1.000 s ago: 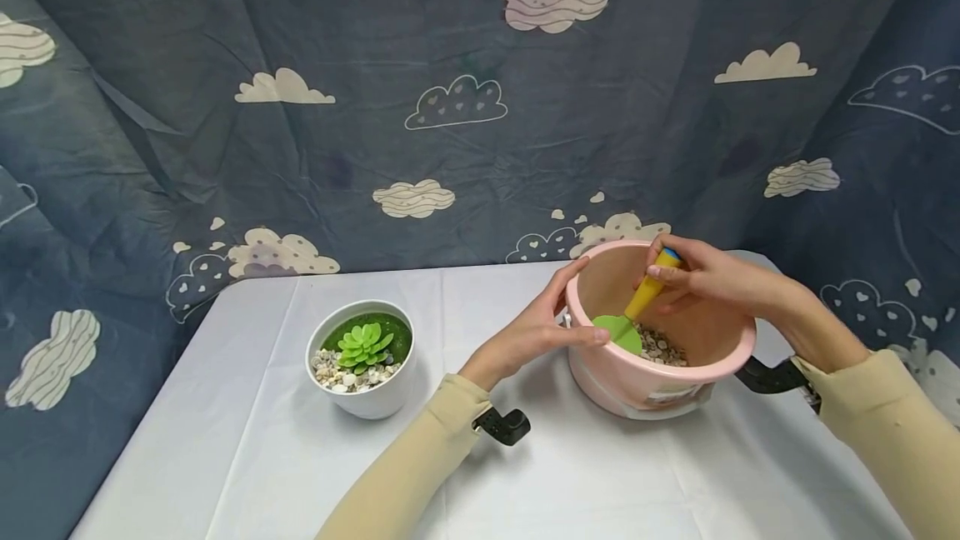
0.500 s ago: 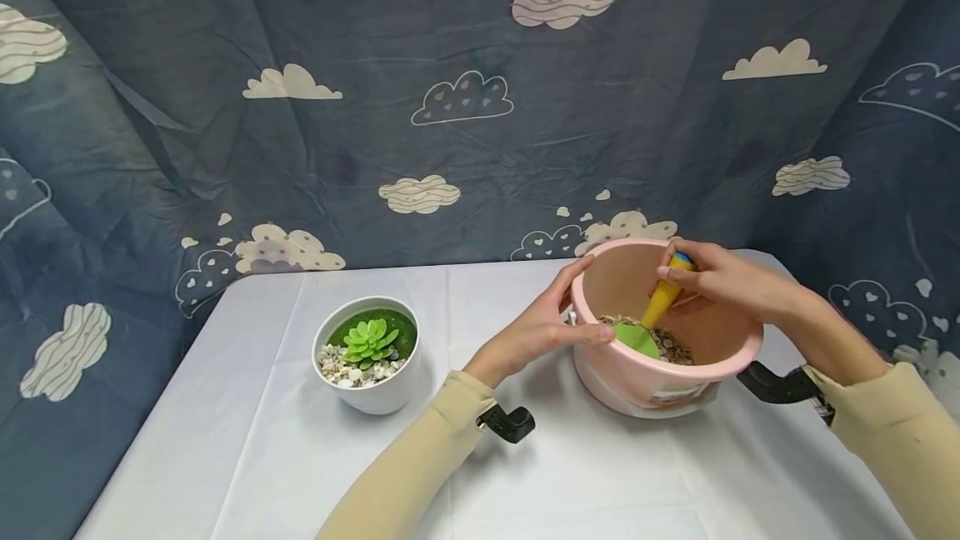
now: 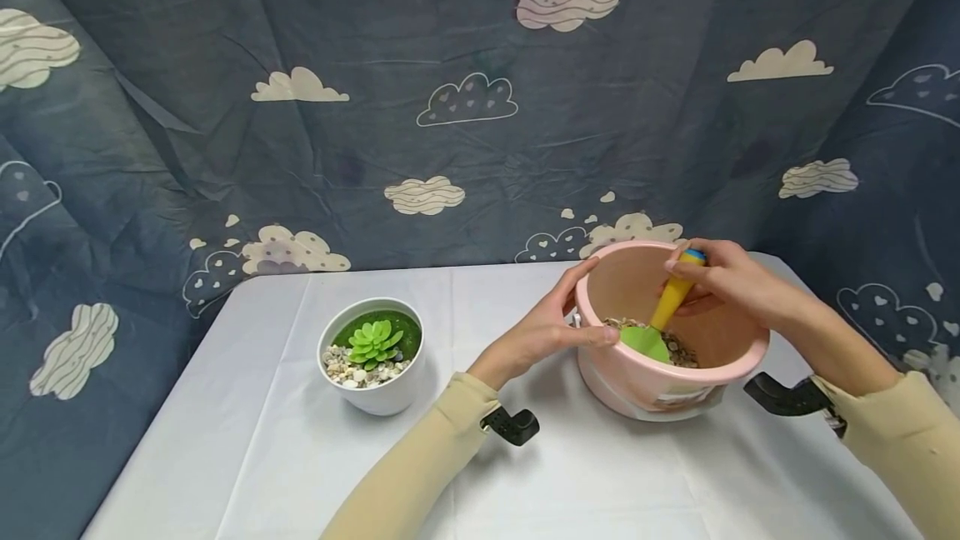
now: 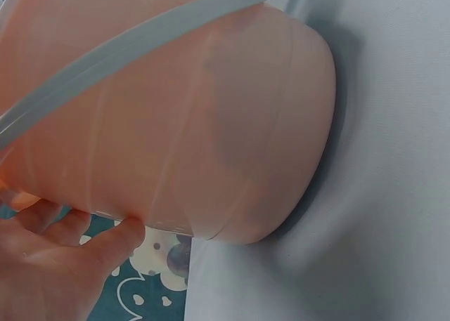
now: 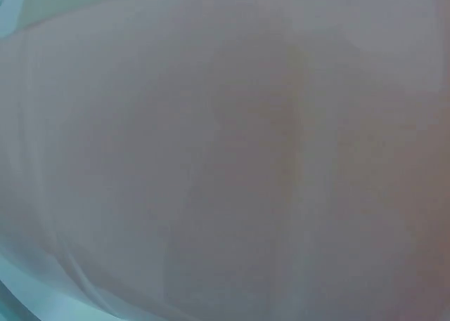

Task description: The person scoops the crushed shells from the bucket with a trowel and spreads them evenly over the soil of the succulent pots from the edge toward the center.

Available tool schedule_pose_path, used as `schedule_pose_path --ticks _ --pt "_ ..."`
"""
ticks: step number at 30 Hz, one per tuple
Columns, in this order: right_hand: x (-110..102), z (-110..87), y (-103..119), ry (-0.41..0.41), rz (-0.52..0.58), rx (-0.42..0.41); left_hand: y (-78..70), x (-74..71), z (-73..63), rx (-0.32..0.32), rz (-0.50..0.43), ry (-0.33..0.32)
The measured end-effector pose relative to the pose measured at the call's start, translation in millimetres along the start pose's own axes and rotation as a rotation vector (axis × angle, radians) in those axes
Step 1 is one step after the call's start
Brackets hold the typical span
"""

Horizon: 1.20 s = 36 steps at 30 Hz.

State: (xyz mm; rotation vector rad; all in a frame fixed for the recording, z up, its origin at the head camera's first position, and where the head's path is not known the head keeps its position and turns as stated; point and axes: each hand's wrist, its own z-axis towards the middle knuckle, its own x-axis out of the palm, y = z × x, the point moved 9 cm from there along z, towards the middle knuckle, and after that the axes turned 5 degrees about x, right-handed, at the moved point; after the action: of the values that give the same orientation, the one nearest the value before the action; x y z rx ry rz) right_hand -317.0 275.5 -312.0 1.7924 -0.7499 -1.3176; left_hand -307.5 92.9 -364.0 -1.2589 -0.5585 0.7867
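In the head view my right hand [image 3: 738, 277] reaches over the pink bucket [image 3: 637, 380] and grips the yellow handle of a toy shovel [image 3: 671, 298]. The shovel slants down inside the bucket, its green blade low among small pebbles [image 3: 681, 350]. My left hand [image 3: 536, 340] holds the bucket's left side, thumb at the near rim and fingers spread round the outer wall. The left wrist view shows its fingers [image 4: 116, 247] against the outside of the wall. In the right wrist view the bucket wall [image 5: 176, 159] fills nearly everything, and the right hand is hidden.
To the left stands a white pot [image 3: 390, 397] with a green succulent [image 3: 375, 344] and pebbles. A pale bail handle [image 4: 133, 50] hangs along the bucket's outside. The white-clothed table [image 3: 300, 473] ends at a dark cloud-print curtain [image 3: 360, 148] behind.
The shovel's blade has gone from near the left rim down and rightward into the pebbles, with the right hand shifting right. My left hand keeps its hold. The head view has shifted slightly.
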Motion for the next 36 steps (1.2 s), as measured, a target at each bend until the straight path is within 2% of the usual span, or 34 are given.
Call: schedule_pose_path --ticks 6,13,21,25,31,36 --pt "-12.4 -6.8 0.3 -0.052 0.013 0.021 0.1 -0.1 0.3 0.001 -0.005 -0.003" --pt "-30.1 -18.4 -8.3 -0.111 0.104 0.042 -0.7 -1.1 0.6 0.013 -0.02 0.003" --pt "-43.0 -29.7 -15.3 -0.188 0.1 0.025 0.1 -0.9 0.8 0.009 -0.027 0.003" --pt "-46.3 -36.0 -18.1 -0.195 0.155 0.017 2.0 -0.8 0.5 0.005 -0.027 -0.002" --pt "-49.9 -46.6 -23.7 -0.186 0.338 -0.005 1.6 0.0 1.2 0.004 -0.033 0.007" --pt "-51.5 -51.8 -29.2 -0.212 0.374 0.007 -0.7 -1.1 2.3 0.006 -0.023 0.003"
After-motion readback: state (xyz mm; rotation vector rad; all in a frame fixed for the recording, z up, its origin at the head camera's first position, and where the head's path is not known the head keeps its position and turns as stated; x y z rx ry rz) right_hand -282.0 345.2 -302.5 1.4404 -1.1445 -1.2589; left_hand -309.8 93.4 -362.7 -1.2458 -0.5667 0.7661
